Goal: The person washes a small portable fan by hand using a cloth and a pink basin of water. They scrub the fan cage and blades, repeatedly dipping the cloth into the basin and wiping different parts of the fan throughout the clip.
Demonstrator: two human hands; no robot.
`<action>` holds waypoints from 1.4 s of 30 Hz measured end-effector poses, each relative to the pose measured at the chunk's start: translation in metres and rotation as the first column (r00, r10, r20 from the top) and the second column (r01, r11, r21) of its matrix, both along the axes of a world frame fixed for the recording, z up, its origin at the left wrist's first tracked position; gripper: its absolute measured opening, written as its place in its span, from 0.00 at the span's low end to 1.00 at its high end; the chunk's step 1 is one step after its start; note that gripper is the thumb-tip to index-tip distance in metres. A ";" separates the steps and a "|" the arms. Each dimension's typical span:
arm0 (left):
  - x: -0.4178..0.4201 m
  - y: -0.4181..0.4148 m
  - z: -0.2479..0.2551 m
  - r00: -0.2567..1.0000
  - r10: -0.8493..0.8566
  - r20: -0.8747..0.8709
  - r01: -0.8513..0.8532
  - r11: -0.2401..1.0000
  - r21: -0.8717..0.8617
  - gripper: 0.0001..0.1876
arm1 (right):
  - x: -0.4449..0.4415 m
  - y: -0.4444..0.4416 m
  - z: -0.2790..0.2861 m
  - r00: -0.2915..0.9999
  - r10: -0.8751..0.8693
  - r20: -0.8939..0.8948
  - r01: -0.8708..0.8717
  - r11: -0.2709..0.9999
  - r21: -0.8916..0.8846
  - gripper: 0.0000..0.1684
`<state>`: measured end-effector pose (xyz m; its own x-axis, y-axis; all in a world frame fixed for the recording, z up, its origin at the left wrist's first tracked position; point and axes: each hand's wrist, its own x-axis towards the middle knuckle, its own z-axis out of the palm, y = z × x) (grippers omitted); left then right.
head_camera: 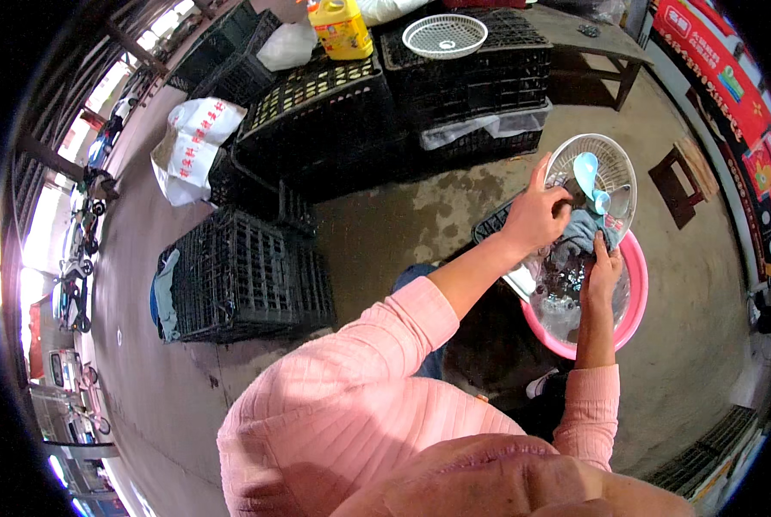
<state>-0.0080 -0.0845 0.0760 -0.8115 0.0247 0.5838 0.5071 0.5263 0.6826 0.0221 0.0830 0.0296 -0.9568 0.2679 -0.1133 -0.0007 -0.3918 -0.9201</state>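
Observation:
A pink plastic basin [637, 291] of water stands on the floor at the right. At its far edge is a white plastic strainer basket [624, 168] with a light blue spoon [584, 169] and other small utensils in it. My right hand [602, 271] holds a wet grey-blue cloth [579, 234] over the basin, by the basket's near side. My left hand [537, 216] is at the basket's left rim, fingers bent, beside the cloth; whether it grips the rim is unclear. A white object [520, 282] rests at the basin's left edge.
Black plastic crates [230, 291] stand at the left and ahead. On the far ones are a yellow detergent jug [340, 29] and a white strainer basket [445, 35]. A small wooden stool [677, 184] stands right of the basin, near a red cabinet [728, 97]. Beyond is a wooden table [592, 39].

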 end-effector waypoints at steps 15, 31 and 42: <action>0.004 -0.002 0.002 0.975 -0.002 0.223 0.001 1.000 0.004 0.23 | 0.002 0.003 -0.008 0.999 0.044 -0.009 -0.044 0.998 0.043 0.12; -0.019 -0.026 -0.005 0.994 0.095 -0.061 -0.105 0.977 -0.185 0.28 | 0.000 0.021 0.004 0.945 0.328 0.019 -0.240 0.649 0.723 0.21; -0.011 -0.018 -0.013 0.967 0.069 0.244 0.008 0.954 -0.301 0.18 | 0.001 0.019 -0.029 0.962 0.262 0.077 -0.229 0.621 0.750 0.16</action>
<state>-0.0195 -0.1025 0.0626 -0.9330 0.1381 0.3325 0.3211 0.7368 0.5950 0.0226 0.1024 0.0005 -0.9986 -0.0006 0.0523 -0.0473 0.4368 -0.8983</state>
